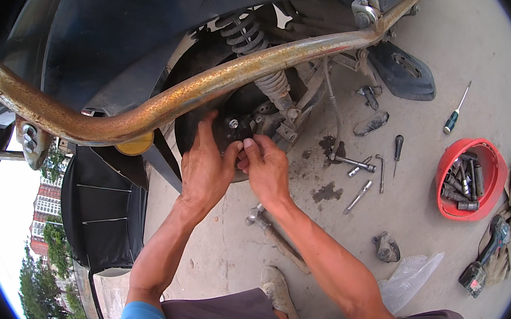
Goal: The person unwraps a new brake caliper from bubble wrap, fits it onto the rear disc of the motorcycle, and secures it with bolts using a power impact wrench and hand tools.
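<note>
both hands at the scooter's wheel hub [234,127]
left hand [205,167] spread flat on it; right hand [267,170] fingers pinching a small part there.

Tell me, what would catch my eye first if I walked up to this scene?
Probably the rusty curved metal bar sweeping across the top, with the left hand and right hand pressed together on the dark wheel hub just below it, beside a coiled shock absorber spring. Next, the red bowl of sockets on the concrete at the right, and a hammer lying under the right forearm.
</note>
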Motion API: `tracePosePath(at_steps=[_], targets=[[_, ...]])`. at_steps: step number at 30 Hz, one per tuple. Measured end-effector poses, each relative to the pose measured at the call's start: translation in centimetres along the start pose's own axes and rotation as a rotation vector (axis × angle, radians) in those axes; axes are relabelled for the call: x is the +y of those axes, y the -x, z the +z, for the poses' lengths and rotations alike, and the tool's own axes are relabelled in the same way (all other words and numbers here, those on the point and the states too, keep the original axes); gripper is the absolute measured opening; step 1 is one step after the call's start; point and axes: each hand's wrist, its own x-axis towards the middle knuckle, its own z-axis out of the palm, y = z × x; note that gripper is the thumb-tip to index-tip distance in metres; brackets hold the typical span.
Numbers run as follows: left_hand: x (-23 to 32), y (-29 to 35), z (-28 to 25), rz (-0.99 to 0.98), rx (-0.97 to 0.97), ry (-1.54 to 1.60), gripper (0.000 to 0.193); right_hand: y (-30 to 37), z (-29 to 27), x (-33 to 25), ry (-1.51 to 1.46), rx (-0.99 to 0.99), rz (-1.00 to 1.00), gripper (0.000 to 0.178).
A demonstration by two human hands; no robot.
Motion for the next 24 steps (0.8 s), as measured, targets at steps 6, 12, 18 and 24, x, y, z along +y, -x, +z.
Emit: tracePosePath(at_steps=[6,12,18,24], targets=[[1.6,-0.7,-1.4,0.03,-0.096,-0.17,0.068,-0.5,0.3,0.5,-0.067,0.006,0.028,0.025],[2.0,0.0,-0.9,0.095,-0.088,-0.283,0.074,-0.7,-0.2,0.6,-0.083,-0.034,0.043,0.025],[0.9,-0.9,0.2,0.092,-0.183,-0.13,0.075,-0.3,-0.7,2.1,-0.135,0.002,0.072,0.022],[-0.6,-0.8,1.4,0.159,-0.109,-0.088,0.07,-0.3,-1.0,1.9,-0.094,0.075,0.089,0.028]])
